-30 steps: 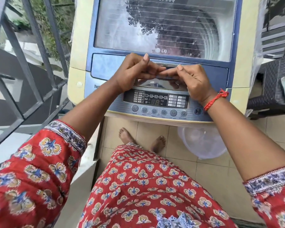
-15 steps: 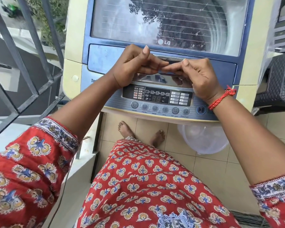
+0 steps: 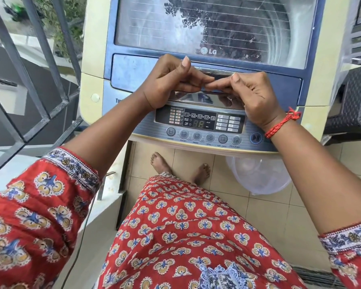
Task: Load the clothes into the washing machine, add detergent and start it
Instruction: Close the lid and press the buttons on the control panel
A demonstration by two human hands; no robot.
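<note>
A cream and blue top-loading washing machine (image 3: 96, 59) stands in front of me, its glass lid (image 3: 217, 28) down. The glass reflects sky and a tree, so the drum's contents are hidden. My left hand (image 3: 171, 84) and my right hand (image 3: 252, 94) meet at the lid handle (image 3: 219, 75), fingers curled onto its front lip, fingertips almost touching. Just below the hands is the control panel (image 3: 200, 122) with a dark display and a row of round buttons. Its blue start/pause button (image 3: 255, 138) lies under my right wrist. No detergent is in view.
A metal railing (image 3: 40, 59) runs close along the left of the machine. A dark wicker chair (image 3: 354, 101) stands to the right. A translucent plastic tub (image 3: 258, 176) sits on the tiled floor beside my bare feet (image 3: 161, 163).
Both hands have stayed on the lid handle and the lid is still down. The view has shifted slightly, so the machine looks a little nearer and lower in frame.
</note>
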